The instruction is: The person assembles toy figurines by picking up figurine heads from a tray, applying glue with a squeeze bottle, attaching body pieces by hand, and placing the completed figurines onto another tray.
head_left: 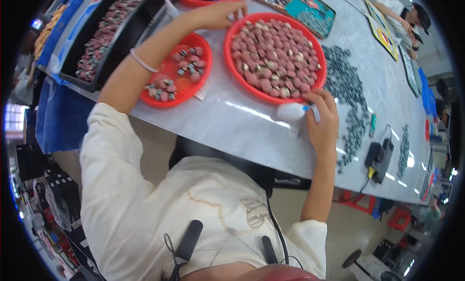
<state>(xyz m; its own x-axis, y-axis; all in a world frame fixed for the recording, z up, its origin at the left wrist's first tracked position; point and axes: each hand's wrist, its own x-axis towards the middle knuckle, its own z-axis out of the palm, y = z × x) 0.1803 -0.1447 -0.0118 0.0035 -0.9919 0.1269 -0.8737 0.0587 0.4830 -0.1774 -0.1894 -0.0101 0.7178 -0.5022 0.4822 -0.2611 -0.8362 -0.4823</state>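
Note:
A large round red basin (231,68) stands on the table, heaped with small dusty-pink ridged balls (276,58), some with pale shiny parts. My left hand (224,14) reaches across to its far left rim, with the fingers bent over the edge. At the near right rim is my right hand (323,117), its fingertips on the edge and its thumb lower down, apart from them. Just beside that thumb lies a small white bottle (290,112) with a blue tip. Under my left forearm sits a smaller red basin (181,98) holding a few clusters of pink and grey pieces.
Small dark grey pieces (345,82) are spread over the table right of the basin. A green tube (372,125) and a black power adapter (380,155) lie further right. A black tray (92,85) of pieces stands left. Another person (404,19) sits at the far right.

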